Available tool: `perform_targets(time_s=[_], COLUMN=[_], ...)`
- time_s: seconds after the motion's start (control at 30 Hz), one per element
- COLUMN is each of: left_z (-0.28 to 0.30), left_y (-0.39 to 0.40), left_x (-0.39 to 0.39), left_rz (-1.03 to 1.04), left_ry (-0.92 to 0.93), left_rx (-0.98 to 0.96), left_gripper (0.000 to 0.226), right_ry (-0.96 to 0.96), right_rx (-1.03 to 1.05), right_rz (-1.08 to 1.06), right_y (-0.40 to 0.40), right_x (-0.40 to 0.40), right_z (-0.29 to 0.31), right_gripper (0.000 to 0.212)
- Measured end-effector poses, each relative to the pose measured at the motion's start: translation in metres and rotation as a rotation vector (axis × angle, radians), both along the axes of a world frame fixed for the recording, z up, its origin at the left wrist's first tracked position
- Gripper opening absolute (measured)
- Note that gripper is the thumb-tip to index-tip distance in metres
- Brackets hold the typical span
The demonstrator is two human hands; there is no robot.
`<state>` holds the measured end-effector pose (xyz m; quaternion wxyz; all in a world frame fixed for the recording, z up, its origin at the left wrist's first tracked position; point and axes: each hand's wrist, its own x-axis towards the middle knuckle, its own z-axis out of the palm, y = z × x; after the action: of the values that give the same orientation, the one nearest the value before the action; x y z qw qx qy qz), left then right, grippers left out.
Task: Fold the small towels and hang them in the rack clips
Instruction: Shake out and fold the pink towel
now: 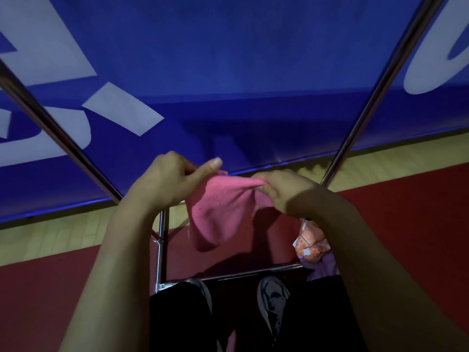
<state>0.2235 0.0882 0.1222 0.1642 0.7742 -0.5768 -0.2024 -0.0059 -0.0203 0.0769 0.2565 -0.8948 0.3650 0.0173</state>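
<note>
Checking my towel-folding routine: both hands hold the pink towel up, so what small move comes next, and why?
Probably bring the left hand across to the right hand, halving the pink towel. Both pinch its top edge, and it hangs loose and unfolded.

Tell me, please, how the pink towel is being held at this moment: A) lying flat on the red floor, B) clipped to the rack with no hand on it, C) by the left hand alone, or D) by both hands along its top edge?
D: the left hand and the right hand each pinch the top edge of the pink towel, which hangs below them.
</note>
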Motion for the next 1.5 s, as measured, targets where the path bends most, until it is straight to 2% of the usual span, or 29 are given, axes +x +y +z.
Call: perform_targets(time_s=[0.03, 0.07, 0.17, 0.27, 0.37, 0.47, 0.57, 0.67, 0.77, 0.87, 1.03, 1.13, 1.3, 1.5], left_z=[-0.002, -0.005, -0.004, -0.006, -0.004, -0.001, 0.002, 0.011, 0.017, 0.018, 0.020, 0.021, 0.016, 0.019], left_y=[0.000, 0.000, 0.002, 0.001, 0.002, 0.005, 0.009, 0.010, 0.009, 0.008, 0.008, 0.009, 0.010, 0.011], left_x=[0.004, 0.008, 0.010, 0.013, 0.014, 0.013, 0.010, -0.002, -0.009, -0.011, -0.009, -0.008, -0.001, -0.003], left_rz=[0.038, 0.068, 0.111, 0.159, 0.188, 0.173, 0.091, -0.016, -0.043, -0.075, -0.069, -0.059, -0.033, -0.031], left_ry=[-0.031, -0.050, -0.069, -0.063, -0.011, 0.106, 0.206, 0.416, 0.566, 0.596, 0.695, 0.765, 0.757, 0.794], left_rx=[-0.015, -0.014, -0.044, -0.040, -0.063, -0.088, -0.071, -0.010, -0.004, -0.010, -0.026, -0.039, -0.023, -0.025], left_gripper=[0.104, 0.093, 0.015, 0.027, 0.028, 0.032, 0.040, 0.053, 0.058, 0.056, 0.062, 0.064, 0.056, 0.060], right_ry=[-0.025, -0.045, -0.107, -0.137, -0.115, -0.075, -0.035, -0.049, -0.073, -0.124, -0.297, -0.294, -0.393, -0.340], right_rx=[-0.018, -0.027, -0.032, -0.043, -0.027, 0.041, 0.076, 0.101, 0.102, 0.125, 0.259, 0.240, 0.287, 0.254], right_rz=[0.001, 0.006, 0.036, 0.086, 0.107, 0.119, 0.116, 0.011, 0.011, 0.039, 0.090, 0.177, 0.207, 0.241], right_y=[-0.001, -0.001, 0.001, 0.007, 0.010, 0.008, 0.002, -0.001, -0.006, -0.012, -0.014, -0.013, -0.009, -0.006], right_x=[-0.002, -0.003, -0.006, -0.003, 0.000, -0.001, -0.005, -0.006, -0.006, -0.009, -0.011, -0.009, -0.003, -0.003], right_z=[0.002, 0.003, 0.007, 0.010, 0.013, 0.009, -0.002, -0.006, -0.007, -0.012, -0.012, -0.009, -0.005, -0.004], right_gripper=[0.012, 0.008, 0.019, 0.033, 0.042, 0.029, 0.025, 0.008, 0.008, 0.001, 0.025, 0.020, 0.020, 0.016])
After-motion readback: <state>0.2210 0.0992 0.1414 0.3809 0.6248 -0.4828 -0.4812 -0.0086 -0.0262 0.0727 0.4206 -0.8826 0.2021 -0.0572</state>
